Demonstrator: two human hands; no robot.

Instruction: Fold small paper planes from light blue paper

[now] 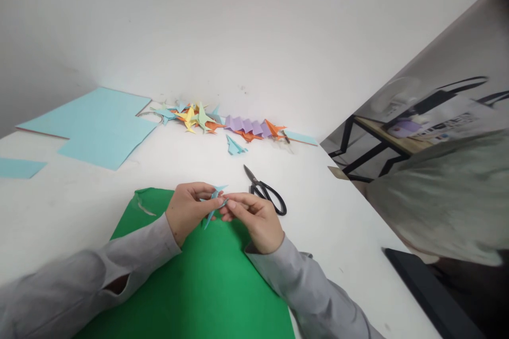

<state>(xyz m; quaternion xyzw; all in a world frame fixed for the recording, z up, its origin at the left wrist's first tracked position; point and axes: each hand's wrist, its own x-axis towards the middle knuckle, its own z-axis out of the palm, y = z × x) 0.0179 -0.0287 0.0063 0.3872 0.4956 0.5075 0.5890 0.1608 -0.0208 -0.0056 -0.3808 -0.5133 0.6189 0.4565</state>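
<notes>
Between my two hands is a small light-blue folded paper figure [209, 218] with pointed ends. My left hand [186, 209] is closed around its body, the thumb pressing on top. My right hand [260, 218] pinches a narrow tip on its right side. Fingers cover part of the figure, so its full shape is hidden. Both hands are above the far end of a green sheet [210, 286]. Black-handled scissors [274, 198] lie just beyond my right hand, blades pointing away to the left. Farther back lies another blue folded paper piece [235, 146].
Along the wall sit a heap of colourful folded paper figures [199, 117] and a purple pleated strip [246, 126]. Light-blue paper sheets [103, 127] lie at the left. Beyond the table's right edge are a person's light-coloured clothing [445, 196] and a black-framed table [368, 151].
</notes>
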